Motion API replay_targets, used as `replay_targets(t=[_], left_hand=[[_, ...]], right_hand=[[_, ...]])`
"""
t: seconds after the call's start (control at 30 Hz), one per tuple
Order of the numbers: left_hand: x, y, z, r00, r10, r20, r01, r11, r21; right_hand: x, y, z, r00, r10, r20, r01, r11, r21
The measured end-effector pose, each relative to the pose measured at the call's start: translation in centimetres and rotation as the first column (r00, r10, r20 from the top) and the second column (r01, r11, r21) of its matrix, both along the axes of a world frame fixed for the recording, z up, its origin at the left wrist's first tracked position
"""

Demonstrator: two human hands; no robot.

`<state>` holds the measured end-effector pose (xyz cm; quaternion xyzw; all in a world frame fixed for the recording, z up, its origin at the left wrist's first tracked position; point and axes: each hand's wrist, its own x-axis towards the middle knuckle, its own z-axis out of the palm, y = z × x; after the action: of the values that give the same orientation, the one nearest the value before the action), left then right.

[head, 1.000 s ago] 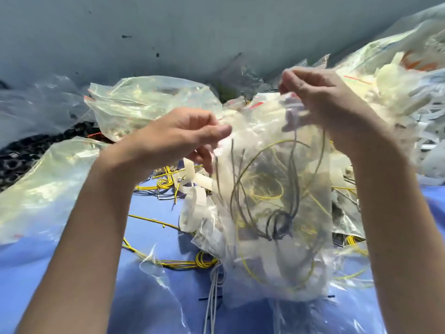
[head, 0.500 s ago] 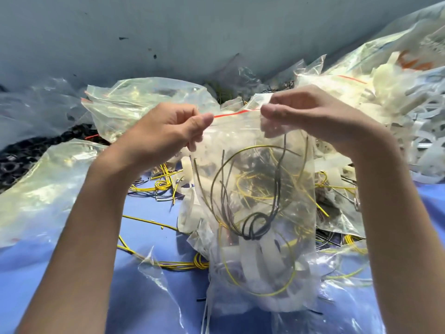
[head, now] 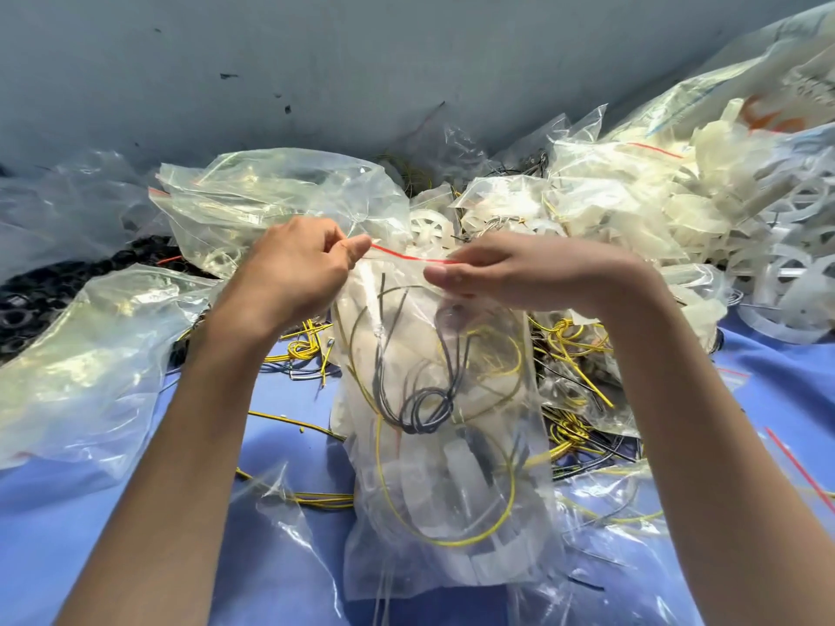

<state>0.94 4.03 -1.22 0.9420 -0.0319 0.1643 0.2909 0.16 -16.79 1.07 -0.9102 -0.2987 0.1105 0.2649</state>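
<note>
Below left hand (head: 293, 273), right hand (head: 533, 275): bag (head: 445, 485)

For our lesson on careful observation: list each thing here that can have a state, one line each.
Zip bag: held by its top edge, filled with wires and white parts.
Left hand: pinches the red strip at its left end.
Right hand: pinches the strip further right.
Loose yellow wires: lying on the blue table.

both forearms are bare up to the wrists. the left hand (head: 298, 273) and right hand (head: 533, 275) are bare too, with short, plain thumbnails.
</note>
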Motion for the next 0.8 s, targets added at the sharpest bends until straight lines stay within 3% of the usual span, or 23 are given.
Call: replay_targets(t=[0.13, 0.27, 0.43, 0.53, 0.6, 0.67, 0.8], left_hand=[[-0.2, 0.6, 0.1, 0.983, -0.115, -0.14, 0.13, 0.986, 0.103], [-1.0, 0.8, 0.6, 0.929, -0.288, -0.231, 0.334, 0.922, 0.194], [-2.2, -0.2, 1.8, 0.867, -0.406, -0.288, 0.451, 0.886, 0.11], [-2.2, -0.2, 1.7, 0.836, -0.444, -0.323, 0.498, 0.861, 0.104], [-2.1, -0.2, 1.5, 0.834, -0.441, -0.331, 0.505, 0.852, 0.137], [-2.1, -0.3, 1.4, 0.836, -0.435, -0.334, 0.501, 0.853, 0.143], [-2.1, -0.4, 1.3, 0.824, -0.424, -0.376, 0.512, 0.841, 0.173]], right_hand=[[-0.5, 0.9, -0.2, 0.991, 0.057, -0.117, -0.061, 0.998, -0.033], [-0.2, 1.7, -0.8, 0.995, 0.074, -0.063, -0.084, 0.98, -0.181], [0.5, 1.1, -0.6, 0.997, 0.075, -0.025, -0.076, 0.997, -0.034], [1.9, -1.9, -0.5, 0.983, -0.16, 0.09, 0.145, 0.977, 0.153], [3.1, -4.1, -1.0, 0.913, -0.347, 0.217, 0.312, 0.933, 0.179], [3.9, -5.3, -1.8, 0.873, -0.398, 0.28, 0.401, 0.915, 0.047], [4.2, -5.2, -2.7, 0.895, -0.338, 0.291, 0.419, 0.861, -0.289]])
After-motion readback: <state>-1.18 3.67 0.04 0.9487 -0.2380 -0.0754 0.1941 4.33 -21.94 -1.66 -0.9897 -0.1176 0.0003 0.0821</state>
